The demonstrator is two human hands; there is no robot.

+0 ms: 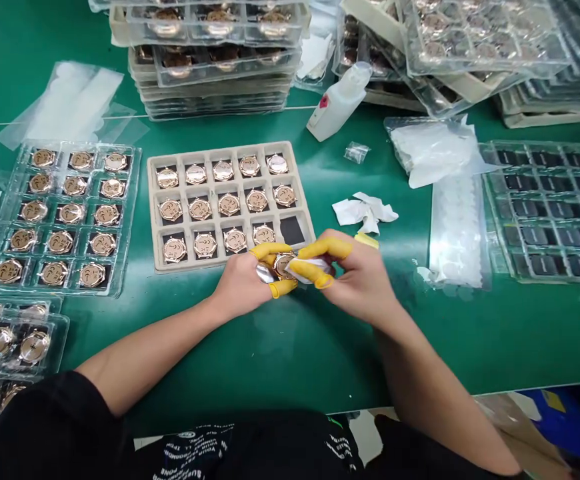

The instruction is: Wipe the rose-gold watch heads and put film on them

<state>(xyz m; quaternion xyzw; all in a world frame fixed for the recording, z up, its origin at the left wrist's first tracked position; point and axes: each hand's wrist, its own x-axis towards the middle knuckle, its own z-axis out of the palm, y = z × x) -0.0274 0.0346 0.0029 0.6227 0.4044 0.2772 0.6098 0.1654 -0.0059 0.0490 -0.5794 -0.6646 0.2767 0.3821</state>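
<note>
The left hand (240, 283) is closed around a rose-gold watch case (283, 265), its fingers curled on the rim, just in front of the beige tray (230, 152). The right hand (355, 280) is closed too, pinching a white tissue (310, 270) against the case. One hand seems to steady the case while the other presses on it. Yellow finger cots (270, 252) cover fingertips on both hands, probably to keep skin off the polished metal.

The beige tray has a grid of pockets, each holding one watch case apart from its neighbours, likely so they do not rub. The pocket (291, 230) at the right end of the row nearest the hands has no case in it. Left of the beige tray lies a clear plastic tray (135, 200) of more cases. Farther right is a clear tray (490, 200) of dark square pieces (545, 265). Crumpled white paper (365, 212) sits just right of the beige tray, and a plastic bottle (340, 103) lies beyond it on the green worktop (320, 360).
</note>
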